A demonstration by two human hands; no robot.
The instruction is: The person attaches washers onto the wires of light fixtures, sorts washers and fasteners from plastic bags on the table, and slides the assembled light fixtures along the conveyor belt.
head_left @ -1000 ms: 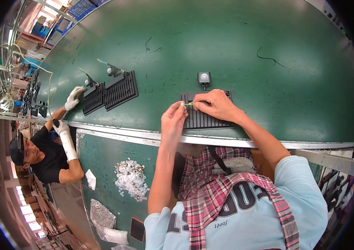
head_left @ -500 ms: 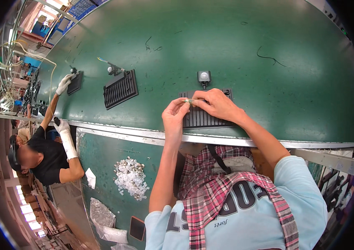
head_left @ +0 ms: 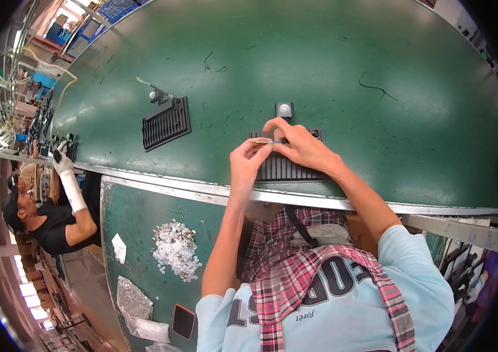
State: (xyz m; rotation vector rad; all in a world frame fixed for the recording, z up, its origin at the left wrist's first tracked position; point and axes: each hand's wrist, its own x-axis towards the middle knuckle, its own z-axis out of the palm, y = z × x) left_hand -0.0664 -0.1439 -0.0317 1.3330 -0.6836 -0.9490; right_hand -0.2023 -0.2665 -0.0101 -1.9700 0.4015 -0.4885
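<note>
A black ribbed floodlight lies on the green table in front of me, partly covered by my hands. Its square sensor head with a pale round lens sticks out on the far side. Over the ribs, thin coloured wires run between my fingertips. My left hand is closed, pinching the wires between thumb and fingers. My right hand grips them from the other side, index finger bent and raised. The wire tips are too small to make out clearly.
Another ribbed floodlight with a sensor lies to the left. A pile of small clear plastic pieces sits on the lower table beside plastic bags and a dark flat rectangle. A gloved co-worker stands at far left.
My right hand's index finger has lifted and bent, and blue wire now shows between my hands. The co-worker has moved farther left, along with the floodlight they were touching.
</note>
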